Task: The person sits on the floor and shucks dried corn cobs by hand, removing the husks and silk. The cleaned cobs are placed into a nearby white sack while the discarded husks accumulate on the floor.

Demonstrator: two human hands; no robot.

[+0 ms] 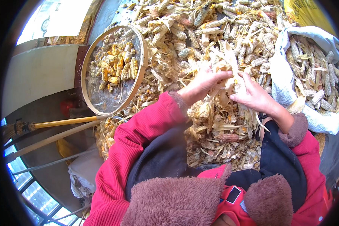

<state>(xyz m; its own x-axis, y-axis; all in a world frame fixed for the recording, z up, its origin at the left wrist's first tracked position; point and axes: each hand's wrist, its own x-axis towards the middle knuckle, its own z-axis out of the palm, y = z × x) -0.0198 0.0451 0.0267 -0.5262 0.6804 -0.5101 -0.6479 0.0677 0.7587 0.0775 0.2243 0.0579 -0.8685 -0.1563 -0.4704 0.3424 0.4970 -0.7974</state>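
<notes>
Both my hands meet over a broad heap of corn cobs (195,39) and dry husks. My left hand (207,82) grips a bunch of pale corn husks (227,60), thumb pointing right. From the other side my right hand (252,93) pinches the same husks between thumb and fingers. A few yellow kernels show among the husks; whether a cob lies inside them cannot be seen. Below my hands, between my legs, lie more loose husks (226,126), a reddish cob (228,137) and crumbled chaff.
At left, a round wood-rimmed sieve (143,56) holds partly kernelled cobs (120,66). A white woven sack (282,76) full of stripped cobs stands at right, with a yellow sack (308,14) behind it. A broom (65,122) and a wooden pole (53,138) jut in from the left.
</notes>
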